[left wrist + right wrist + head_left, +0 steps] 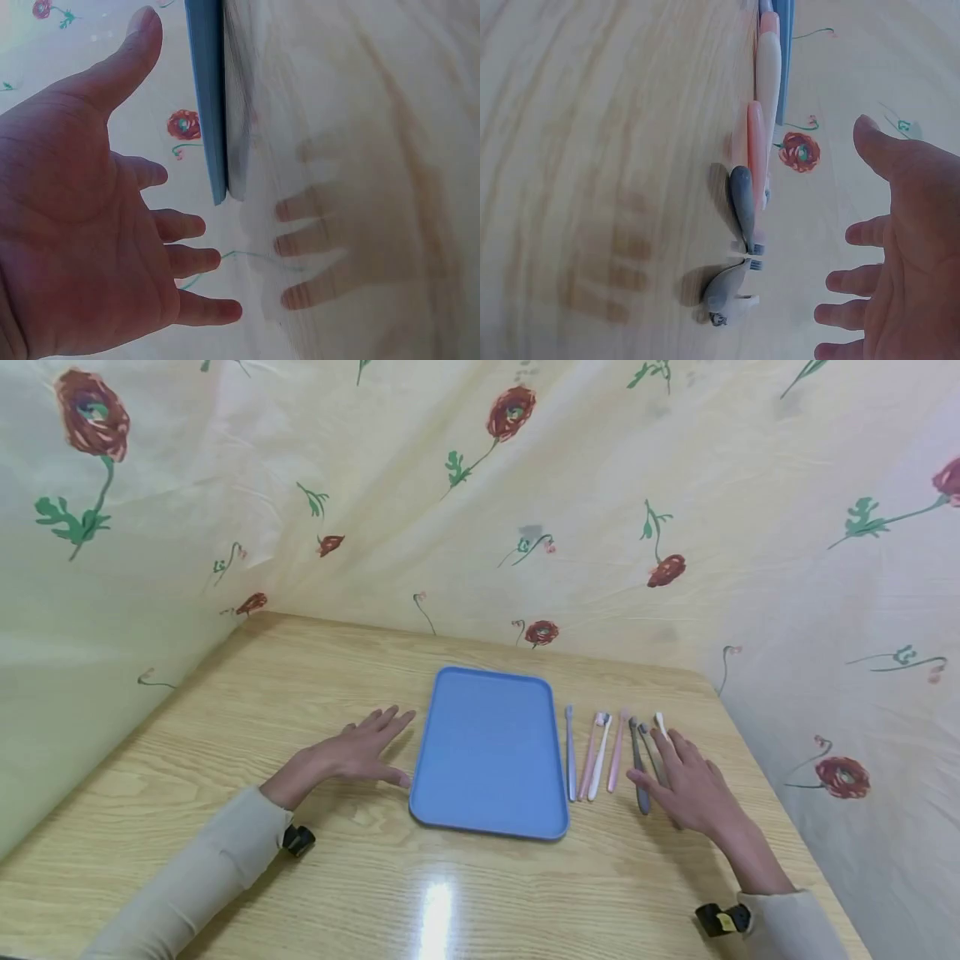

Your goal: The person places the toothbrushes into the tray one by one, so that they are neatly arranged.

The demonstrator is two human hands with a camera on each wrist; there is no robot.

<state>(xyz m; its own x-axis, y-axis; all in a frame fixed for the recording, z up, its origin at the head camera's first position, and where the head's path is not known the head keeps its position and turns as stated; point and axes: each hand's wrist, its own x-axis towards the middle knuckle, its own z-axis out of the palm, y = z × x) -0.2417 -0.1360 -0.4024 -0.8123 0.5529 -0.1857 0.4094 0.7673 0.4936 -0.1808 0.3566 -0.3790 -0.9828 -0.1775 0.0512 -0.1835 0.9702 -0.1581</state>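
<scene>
My left hand [356,756] is held over the table just left of a blue tray [489,752], fingers spread and holding nothing. In the left wrist view the tray's edge [210,112] stands past its fingertips. My right hand [697,789], also spread and bare, hovers over the right end of a row of toothbrushes. From the tray outward lie a blue toothbrush [571,760], a pink one, a white toothbrush [599,764], another pink toothbrush [617,756] and a dark grey toothbrush [640,772]. A grey toothbrush and a white-headed toothbrush [659,720] are partly hidden by the right hand.
The wooden table [337,877] reaches back to a floral cloth [420,485] hanging behind and at both sides. Nothing lies in the tray. A black band device [297,840] sits at the left wrist, another [722,919] at the right.
</scene>
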